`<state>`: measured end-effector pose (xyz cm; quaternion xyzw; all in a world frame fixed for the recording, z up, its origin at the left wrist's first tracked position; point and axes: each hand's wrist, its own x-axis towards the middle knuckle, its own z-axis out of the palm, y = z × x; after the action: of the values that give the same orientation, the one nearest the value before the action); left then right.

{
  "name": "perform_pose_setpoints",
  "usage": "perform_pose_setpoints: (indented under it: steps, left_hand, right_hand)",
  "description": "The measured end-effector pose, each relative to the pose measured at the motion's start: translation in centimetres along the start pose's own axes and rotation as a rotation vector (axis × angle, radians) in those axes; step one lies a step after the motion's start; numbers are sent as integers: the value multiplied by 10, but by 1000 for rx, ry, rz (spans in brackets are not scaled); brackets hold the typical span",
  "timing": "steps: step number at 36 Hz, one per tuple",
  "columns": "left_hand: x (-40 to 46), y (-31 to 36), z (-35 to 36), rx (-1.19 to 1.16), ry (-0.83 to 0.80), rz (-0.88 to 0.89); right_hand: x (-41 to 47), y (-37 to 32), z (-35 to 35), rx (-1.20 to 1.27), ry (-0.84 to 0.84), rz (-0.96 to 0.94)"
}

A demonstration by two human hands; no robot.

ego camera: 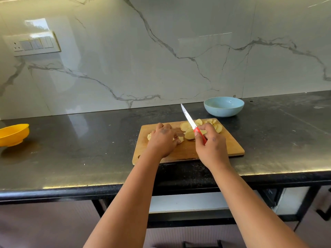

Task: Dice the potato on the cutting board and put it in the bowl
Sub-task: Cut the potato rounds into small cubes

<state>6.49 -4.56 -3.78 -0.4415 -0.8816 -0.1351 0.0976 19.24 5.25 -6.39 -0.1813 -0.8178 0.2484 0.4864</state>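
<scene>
While gripping: right hand (212,145) curling around the red handle of the knife (192,125) — blade lifting off the board, tip angling up and away toward the wall, touching no slice.
Left hand (163,139): lying knuckles-up on the cutting board (223,149), fingers bending down over a small clump of potato pieces (180,139) and pressing on them; only pale edges peeking out at both sides of the hand, so count and cut shape staying hard to judge.
Potato slices (185,126): fanning out in round pale-yellow discs across the far right part of the board, overlapping one another; several partly hiding behind the knife handle and the right hand's knuckles.
Cutting board: sitting flat on the dark countertop (89,140), near edge close to the counter's front lip; front left corner partly hiding under the left forearm.
Blue bowl (223,106): standing on the counter just beyond the board's far right corner, apart from it — inside showing no potato.
Yellow bowl (13,134): resting far to the left, getting cut off by the frame edge.
Wall switch panel (35,44): glaring with reflection, details hard to read.
</scene>
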Motion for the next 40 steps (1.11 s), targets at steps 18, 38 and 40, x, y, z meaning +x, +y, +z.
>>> perform_pose_setpoints:
  steps: [18, 38, 40]
  left_hand:
    - [-2, 0, 3, -196, 11, -47]
    - [-5, -7, 0, -316, -77, 2]
    - [-7, -8, 3, -298, -46, 15]
  right_hand:
    - [0, -1, 0, 5, -14, 24]
    - [-6, -3, -1, -106, -62, 2]
    - [-13, -3, -4, -148, -91, 14]
